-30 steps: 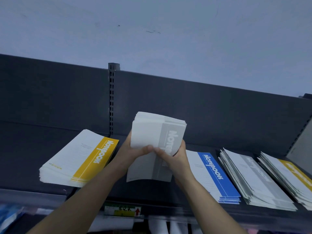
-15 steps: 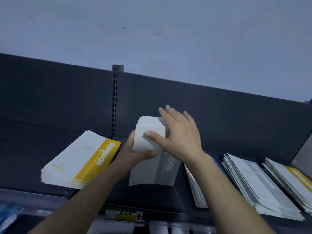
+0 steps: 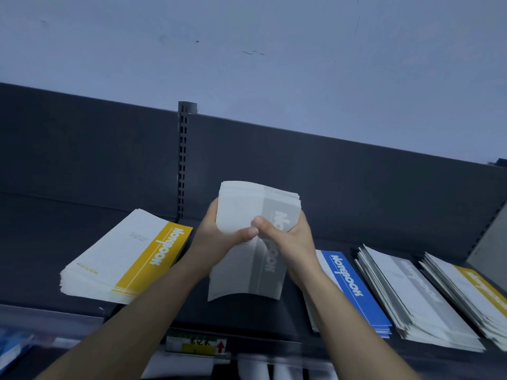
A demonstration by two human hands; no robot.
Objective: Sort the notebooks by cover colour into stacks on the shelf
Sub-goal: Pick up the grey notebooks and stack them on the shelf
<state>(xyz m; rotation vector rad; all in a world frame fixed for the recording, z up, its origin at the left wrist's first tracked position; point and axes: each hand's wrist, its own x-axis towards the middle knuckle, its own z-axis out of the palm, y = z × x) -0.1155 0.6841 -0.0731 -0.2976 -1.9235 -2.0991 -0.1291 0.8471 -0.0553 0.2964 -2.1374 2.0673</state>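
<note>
Two grips on one bundle: left grip (image 3: 219,238) and right grip (image 3: 295,242) both clamp the white, grey-banded paper notebook bundle (image 3: 237,212), thumbs on its front. It is held up over the dark metal shelf (image 3: 247,315). Step looks like squaring the greys. Next move: lay them flat on the grey-banded stack (image 3: 411,294), right of the grips and past the blue-banded stack (image 3: 349,283). Fingers behind the bundle are hidden, and the far-right yellow-banded stack (image 3: 474,286) is cut off.

I read one open bay on the shelf (image 3: 241,315), between the left yellow stack (image 3: 129,259) and the blue stack (image 3: 354,289) (the grey bundle (image 3: 241,215) occupies the space above it). Rightward, the blue stack, grey stack (image 3: 411,294) and right yellow stack (image 3: 472,292) lie close together, with narrow gaps only. The back panel (image 3: 356,187) closes the rear. Bare shelf lies left of the left yellow stack.
</note>
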